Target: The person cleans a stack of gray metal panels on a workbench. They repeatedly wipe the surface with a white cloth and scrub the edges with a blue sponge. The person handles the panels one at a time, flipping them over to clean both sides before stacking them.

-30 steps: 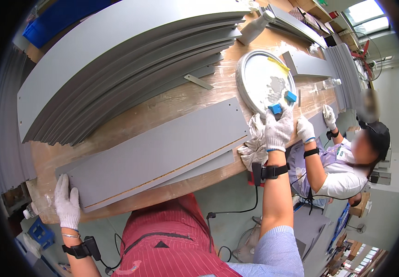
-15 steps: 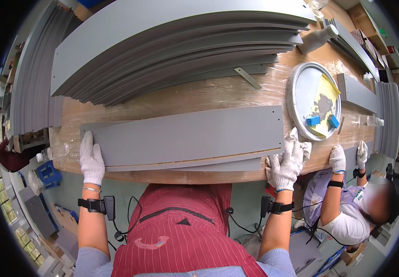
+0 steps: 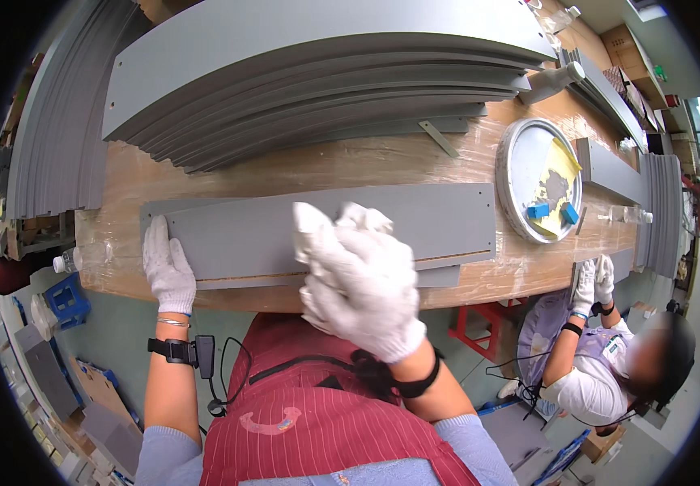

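Observation:
A long grey panel [image 3: 447, 215] with small holes at its ends and a brown groove near its front edge lies before me on the table. Another grey panel [image 3: 440, 277] shows partly beneath it, at a slight angle. My white-gloved left hand [image 3: 168, 263] rests on the panel's left end, fingers stretched out. Over the panel's middle is my gloved right hand [image 3: 366, 279], its fingers closed around a crumpled white rag [image 3: 311, 228]. Motion blurs this hand a little, and it hides part of the groove.
Behind the panel rises a tall stack of grey panels [image 3: 325, 57]. A putty knife blade [image 3: 439, 138] lies before it. To the right sit a round lid [image 3: 502, 190] with yellow sheet and blue blocks, and a grey bottle [image 3: 552, 82]. A co-worker [image 3: 601, 364] works at right.
My right hand has moved left with the rag, from the panel's right end to above its middle. The left hand stays at the left end. The co-worker's hands have come together.

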Demonstrator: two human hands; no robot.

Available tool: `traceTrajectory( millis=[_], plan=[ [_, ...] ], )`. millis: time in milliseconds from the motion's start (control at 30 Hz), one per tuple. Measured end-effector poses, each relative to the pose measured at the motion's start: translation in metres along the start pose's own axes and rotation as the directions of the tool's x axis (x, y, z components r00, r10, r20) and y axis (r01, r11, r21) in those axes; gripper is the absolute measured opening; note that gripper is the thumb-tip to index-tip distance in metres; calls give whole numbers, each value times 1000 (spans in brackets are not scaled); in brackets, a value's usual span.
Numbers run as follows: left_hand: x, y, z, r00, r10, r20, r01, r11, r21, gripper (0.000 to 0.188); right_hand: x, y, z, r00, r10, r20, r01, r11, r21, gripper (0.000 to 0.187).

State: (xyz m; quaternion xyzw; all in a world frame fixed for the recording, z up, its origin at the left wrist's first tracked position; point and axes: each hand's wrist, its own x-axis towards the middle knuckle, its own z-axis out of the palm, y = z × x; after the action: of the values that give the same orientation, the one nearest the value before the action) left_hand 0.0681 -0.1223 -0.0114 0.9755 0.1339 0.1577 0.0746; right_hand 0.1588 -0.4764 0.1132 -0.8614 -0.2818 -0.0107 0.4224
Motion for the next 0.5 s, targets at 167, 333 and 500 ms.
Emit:
traceTrajectory(
  millis=[167,333,500],
  plan=[
    [3,1,4,1000,0,3,0,1000,-10,44,10,31,92,994,2,-105,-38,940,-340,74],
    [0,0,-2,1000,-20,12,20,1000,-3,45,-19,91,3,916,182,-358,-351,798,-490,60],
    [6,7,0,1000,15,-4,-15,1000,-26,45,-103,171,-65,648,474,-596,-678,715,-169,33]
  ],
)
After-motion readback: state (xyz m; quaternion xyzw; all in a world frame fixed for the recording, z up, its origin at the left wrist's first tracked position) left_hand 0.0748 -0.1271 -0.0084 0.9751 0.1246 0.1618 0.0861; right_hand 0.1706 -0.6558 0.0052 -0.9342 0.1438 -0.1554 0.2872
